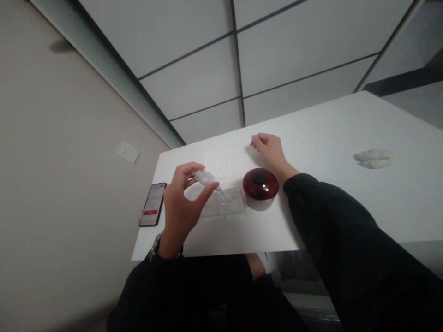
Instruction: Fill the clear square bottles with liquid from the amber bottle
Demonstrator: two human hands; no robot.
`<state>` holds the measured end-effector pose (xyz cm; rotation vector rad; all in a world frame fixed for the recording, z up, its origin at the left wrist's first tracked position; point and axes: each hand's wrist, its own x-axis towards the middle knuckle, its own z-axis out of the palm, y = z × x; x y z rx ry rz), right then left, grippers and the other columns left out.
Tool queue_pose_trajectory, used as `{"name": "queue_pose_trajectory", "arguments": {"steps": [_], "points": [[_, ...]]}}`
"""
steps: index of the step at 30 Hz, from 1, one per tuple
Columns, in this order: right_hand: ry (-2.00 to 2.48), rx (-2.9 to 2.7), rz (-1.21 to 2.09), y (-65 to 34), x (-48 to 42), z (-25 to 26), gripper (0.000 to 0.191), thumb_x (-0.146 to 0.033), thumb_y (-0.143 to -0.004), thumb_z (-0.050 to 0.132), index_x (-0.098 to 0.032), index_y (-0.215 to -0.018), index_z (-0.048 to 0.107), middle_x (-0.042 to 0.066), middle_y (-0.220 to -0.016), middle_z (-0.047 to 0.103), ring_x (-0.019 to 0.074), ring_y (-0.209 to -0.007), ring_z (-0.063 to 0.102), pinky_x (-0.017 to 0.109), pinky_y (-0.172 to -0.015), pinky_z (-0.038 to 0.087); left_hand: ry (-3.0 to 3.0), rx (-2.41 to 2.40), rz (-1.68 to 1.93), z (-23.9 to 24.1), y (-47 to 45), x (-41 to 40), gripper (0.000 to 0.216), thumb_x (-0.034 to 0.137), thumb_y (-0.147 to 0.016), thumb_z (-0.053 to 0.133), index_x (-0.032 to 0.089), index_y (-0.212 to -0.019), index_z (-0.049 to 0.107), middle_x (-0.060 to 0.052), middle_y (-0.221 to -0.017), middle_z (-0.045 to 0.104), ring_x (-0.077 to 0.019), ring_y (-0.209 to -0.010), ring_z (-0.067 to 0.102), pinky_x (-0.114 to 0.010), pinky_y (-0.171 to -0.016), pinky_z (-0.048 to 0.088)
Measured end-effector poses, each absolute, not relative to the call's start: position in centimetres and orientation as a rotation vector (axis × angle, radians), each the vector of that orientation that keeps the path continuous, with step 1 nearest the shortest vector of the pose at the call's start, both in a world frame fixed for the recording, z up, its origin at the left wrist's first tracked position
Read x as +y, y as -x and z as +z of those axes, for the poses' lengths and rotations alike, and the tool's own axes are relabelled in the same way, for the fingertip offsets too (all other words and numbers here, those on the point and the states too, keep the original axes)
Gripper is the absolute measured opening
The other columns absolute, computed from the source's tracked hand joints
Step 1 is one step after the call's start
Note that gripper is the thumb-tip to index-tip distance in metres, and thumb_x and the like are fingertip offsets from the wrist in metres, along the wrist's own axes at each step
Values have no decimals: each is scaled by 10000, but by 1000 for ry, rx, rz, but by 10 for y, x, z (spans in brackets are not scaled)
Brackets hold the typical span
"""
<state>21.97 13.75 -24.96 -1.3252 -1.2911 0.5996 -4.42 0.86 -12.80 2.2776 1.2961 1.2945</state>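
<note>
A small translucent squeeze bottle [205,177] is pinched between the thumb and fingers of my left hand [185,196]. Its narrow tip slants down to the right, just over a clear plastic divided tray [212,210]. Small clear pieces or droplets [227,201] show in the tray's right part; I cannot tell which. My right hand [270,148] rests on the table beyond the red-lidded pot, fingers curled in; whether anything is inside them is hidden. That round pot [260,190] has a dark red see-through lid with a black knob and stands against the tray's right side.
A phone [152,204] with a lit screen lies at the white table's [332,138] left edge. Clear plastic sheeting [221,163] lies behind the tray. A crumpled whitish wad [374,158] sits far right. The wall with a socket [128,152] borders the left; panelled doors [207,74] stand behind.
</note>
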Motion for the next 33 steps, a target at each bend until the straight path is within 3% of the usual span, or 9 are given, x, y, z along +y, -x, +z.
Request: {"name": "queue_pose_trajectory", "arguments": {"steps": [5, 15, 20, 24, 28, 30, 33], "points": [[1342, -1296, 594, -220, 138, -250, 345, -384, -960, 570, -224, -664, 649, 2, -622, 614, 169, -608, 521, 361, -670, 361, -2581, 1208, 1045, -146, 42, 6, 324, 323, -918, 840, 230, -1169, 658, -37, -1106, 783, -201, -1011, 771, -354, -915, 648], [1339, -1310, 587, -220, 139, -251, 350, -356, -979, 569, -224, -666, 654, 5, -637, 624, 173, -640, 552, 362, -700, 392, -2572, 1094, 708, -157, 49, 10, 245, 356, -968, 781, 227, -1150, 679, -52, -1050, 801, -221, -960, 774, -372, -845, 631], [1325, -1296, 592, -220, 139, -251, 353, -345, -981, 565, -223, -660, 648, 3, -646, 636, 164, -630, 539, 358, -699, 398, -2553, 977, 624, -146, 49, 9, 201, 235, -1007, 678, 249, -1207, 662, -64, -1150, 789, -227, -1068, 756, -414, -941, 622], [1325, -1294, 585, -220, 139, -250, 349, -346, -972, 574, -222, -653, 645, 1, -634, 625, 160, -619, 529, 357, -694, 388, -2614, 960, 531, -142, 48, 9, 289, 184, -984, 655, 264, -1262, 659, -93, -1293, 732, -256, -1213, 703, -456, -1027, 591], [1321, -1294, 590, -220, 138, -250, 349, -350, -974, 570, -219, -660, 650, 2, -633, 622, 161, -619, 532, 355, -694, 387, -2680, 1084, 606, -146, 48, 11, 385, 278, -937, 772, 252, -1292, 624, -63, -1095, 740, -257, -1021, 712, -430, -897, 602], [1328, -1299, 595, -220, 138, -249, 349, -345, -977, 566, -217, -665, 656, 2, -634, 622, 160, -615, 529, 353, -689, 385, -2690, 1065, 609, -146, 50, 11, 431, 229, -955, 728, 253, -1359, 580, -58, -1099, 749, -259, -1040, 713, -454, -943, 591], [1351, -1306, 594, -221, 139, -249, 349, -328, -981, 563, -215, -665, 662, -1, -626, 611, 160, -614, 527, 353, -690, 385, -2683, 965, 536, -142, 52, 10, 558, 134, -963, 624, 261, -1487, 481, -94, -1268, 732, -270, -1189, 697, -502, -1075, 549]]}}
